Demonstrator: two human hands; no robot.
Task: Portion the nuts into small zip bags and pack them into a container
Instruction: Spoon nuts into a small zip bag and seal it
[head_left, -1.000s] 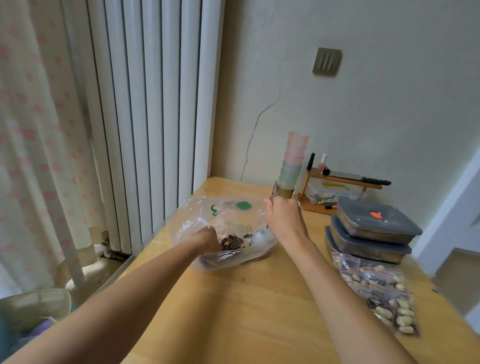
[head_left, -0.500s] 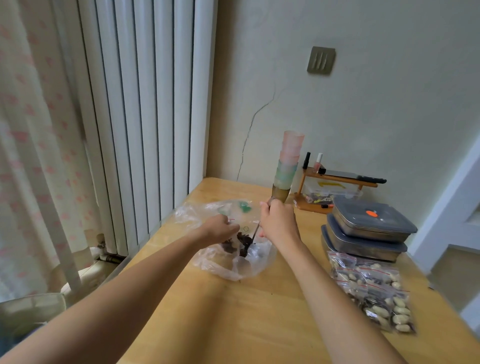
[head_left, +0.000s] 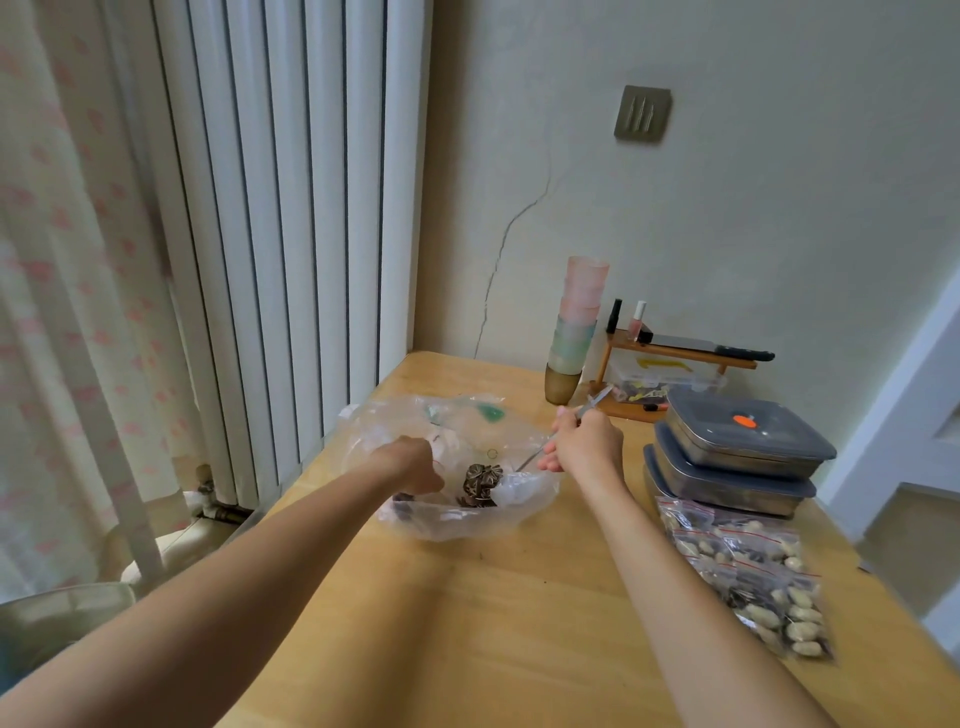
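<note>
Spoon (head_left: 558, 434) now tilted rightward; filled zip bags (head_left: 748, 571) beside stacked containers (head_left: 737, 457).

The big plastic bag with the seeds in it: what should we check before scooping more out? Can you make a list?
1. Right hand grips the spoon: ok.
2. Spoon bowl reaches the seeds: cannot tell, the plastic hides its tip.
3. Left hand holds a small zip bag ready: cannot tell, its fingers are curled inside the big plastic bag.
4. Big bag mouth is open wide: ok.
5. Filled zip bags lie out of the way on the table: ok.
6. Containers are open for packing: not ok, both lids are on.
</note>
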